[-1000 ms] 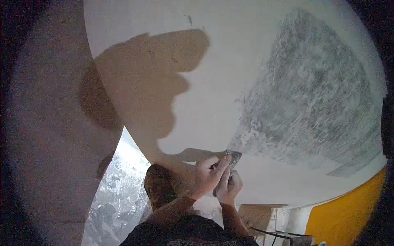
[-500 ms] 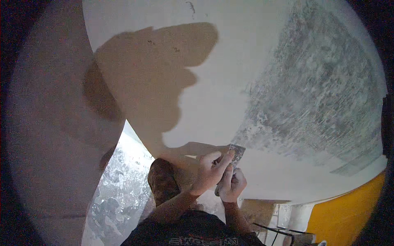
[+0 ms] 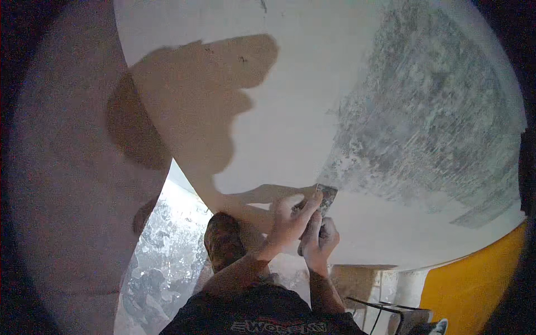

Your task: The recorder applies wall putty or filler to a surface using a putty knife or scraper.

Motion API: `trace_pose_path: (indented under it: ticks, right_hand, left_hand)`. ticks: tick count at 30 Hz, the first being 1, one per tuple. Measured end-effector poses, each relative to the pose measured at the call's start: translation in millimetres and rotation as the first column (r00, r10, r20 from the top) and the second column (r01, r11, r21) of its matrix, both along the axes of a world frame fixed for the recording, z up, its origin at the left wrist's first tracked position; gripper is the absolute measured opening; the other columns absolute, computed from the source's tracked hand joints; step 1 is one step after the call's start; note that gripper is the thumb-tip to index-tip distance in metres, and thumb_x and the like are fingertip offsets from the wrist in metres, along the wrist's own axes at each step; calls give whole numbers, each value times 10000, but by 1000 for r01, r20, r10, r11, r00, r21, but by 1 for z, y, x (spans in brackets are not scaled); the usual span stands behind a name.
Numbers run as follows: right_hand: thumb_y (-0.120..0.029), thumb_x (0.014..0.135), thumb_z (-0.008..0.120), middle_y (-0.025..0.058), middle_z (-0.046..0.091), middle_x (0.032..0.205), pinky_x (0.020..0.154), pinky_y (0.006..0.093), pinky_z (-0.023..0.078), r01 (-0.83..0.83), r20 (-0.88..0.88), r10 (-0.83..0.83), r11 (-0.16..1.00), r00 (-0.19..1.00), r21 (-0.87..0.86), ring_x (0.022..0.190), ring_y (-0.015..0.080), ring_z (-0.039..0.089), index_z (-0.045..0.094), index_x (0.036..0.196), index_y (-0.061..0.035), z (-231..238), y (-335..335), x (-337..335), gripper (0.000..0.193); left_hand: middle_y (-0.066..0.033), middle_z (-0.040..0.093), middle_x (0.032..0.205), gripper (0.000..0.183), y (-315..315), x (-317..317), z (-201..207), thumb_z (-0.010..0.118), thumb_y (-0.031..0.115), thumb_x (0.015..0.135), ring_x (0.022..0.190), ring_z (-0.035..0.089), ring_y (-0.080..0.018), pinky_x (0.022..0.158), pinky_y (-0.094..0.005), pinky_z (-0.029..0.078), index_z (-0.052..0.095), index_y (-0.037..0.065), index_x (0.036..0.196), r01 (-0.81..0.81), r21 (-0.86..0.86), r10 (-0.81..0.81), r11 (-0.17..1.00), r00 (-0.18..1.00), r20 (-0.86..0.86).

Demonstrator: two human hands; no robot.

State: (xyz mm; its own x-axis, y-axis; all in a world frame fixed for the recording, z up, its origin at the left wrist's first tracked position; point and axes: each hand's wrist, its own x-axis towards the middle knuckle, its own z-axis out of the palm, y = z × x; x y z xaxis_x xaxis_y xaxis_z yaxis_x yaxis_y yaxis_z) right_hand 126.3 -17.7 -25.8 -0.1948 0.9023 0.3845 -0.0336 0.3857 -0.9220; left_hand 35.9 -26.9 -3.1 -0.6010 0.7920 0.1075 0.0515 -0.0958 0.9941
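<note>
A small putty knife (image 3: 328, 196) with a dark, plaster-speckled blade is held in front of the white wall (image 3: 290, 139), by the lower left edge of its rough grey patch (image 3: 430, 117). My left hand (image 3: 288, 222) is closed at the tool, its thumb and fingers stretched along the lower part of the blade. Just below and to the right, my right hand (image 3: 320, 241) is wrapped round the handle, which is mostly hidden by the fingers. Whether the blade touches the wall cannot be told.
A broad shadow (image 3: 184, 95) falls across the wall and the darker surface at left. My knee (image 3: 221, 240) is bent beside my left forearm. Below lies a brightly lit, stained floor (image 3: 164, 257). A dark-framed stand (image 3: 391, 310) and an orange panel (image 3: 474, 279) are at the lower right.
Both hands and the putty knife have shifted slightly up and to the right. The shadow on the wall has slid left. My grip looks the same.
</note>
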Motion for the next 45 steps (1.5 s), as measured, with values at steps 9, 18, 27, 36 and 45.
trace_pose_path:
  ticks: [9, 18, 27, 36, 45]
  right_hand:
    - [-173, 941, 471, 19, 463, 476, 331, 226, 281, 86, 7, -86, 996, 996, 27, 361, 51, 389, 405, 631, -45, 1, -5, -6, 342]
    - [-196, 943, 462, 27, 499, 504, 357, 226, 311, 66, 59, -71, 994, 996, 82, 402, 50, 422, 448, 663, -32, -9, 4, 1, 325]
    - [-184, 943, 458, 39, 507, 516, 364, 230, 326, 104, 52, -111, 987, 992, 125, 404, 51, 430, 464, 678, -18, -8, 1, 12, 313]
    - [-195, 940, 472, 43, 494, 493, 318, 237, 289, 72, 29, -74, 996, 997, 60, 346, 62, 404, 433, 649, -35, -8, 3, 12, 334]
    - [-180, 944, 461, 27, 480, 491, 375, 242, 323, 82, 50, -88, 990, 995, 119, 419, 56, 433, 424, 640, -33, -3, 3, 9, 339]
  left_hand:
    - [50, 370, 498, 496, 3, 3, -8, 630, 364, 840, 518, 327, -35, 428, -257, 261, 418, 48, 522, 52, 102, -67, 993, 987, 144]
    - [42, 412, 495, 473, 4, 2, 0, 629, 390, 833, 508, 379, -42, 436, -247, 290, 490, 43, 542, 55, 48, -62, 997, 984, 165]
    - [23, 367, 490, 499, 1, 14, -2, 619, 411, 833, 494, 336, -54, 432, -271, 279, 441, 49, 540, 119, 49, -120, 992, 993, 16]
    - [31, 360, 507, 501, 2, 13, -4, 624, 388, 837, 512, 333, -51, 442, -263, 276, 404, 54, 535, 51, 26, -50, 998, 998, -33]
    - [38, 354, 511, 484, 4, 11, -6, 617, 372, 846, 507, 326, -46, 432, -265, 262, 414, 57, 540, 169, 28, -171, 985, 965, 196]
